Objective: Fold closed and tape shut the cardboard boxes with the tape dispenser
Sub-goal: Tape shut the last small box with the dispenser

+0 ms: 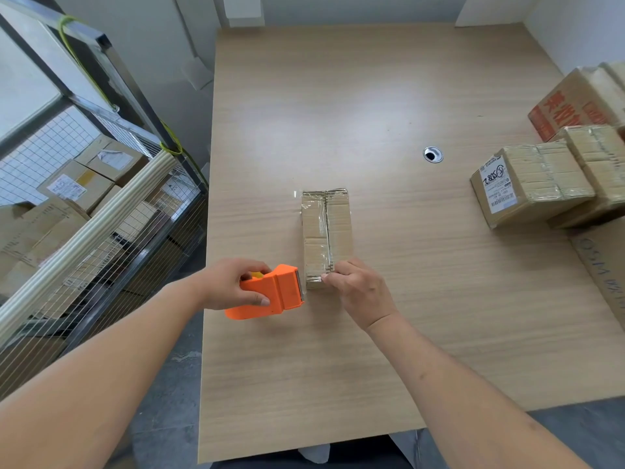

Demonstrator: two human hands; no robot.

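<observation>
2 hands: left hand (233, 284) grips tape dispenser (270, 292); right hand (358, 289) pinches box (326, 236) end

Orange tape dispenser (267, 292), tan cardboard box (327, 231), pale wood-grain table (372, 96).

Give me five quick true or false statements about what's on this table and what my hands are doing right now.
1. The left hand grips the orange tape dispenser. True.
2. The small cardboard box in front of the person stands with its flaps open. False: the flaps are folded shut, with clear tape along the seam.
3. The right hand touches the box's near end. True.
4. The dispenser lies on top of the box. False: it is beside the box's near left corner.
5. Taped boxes sit at the table's left edge. False: the right.
</observation>
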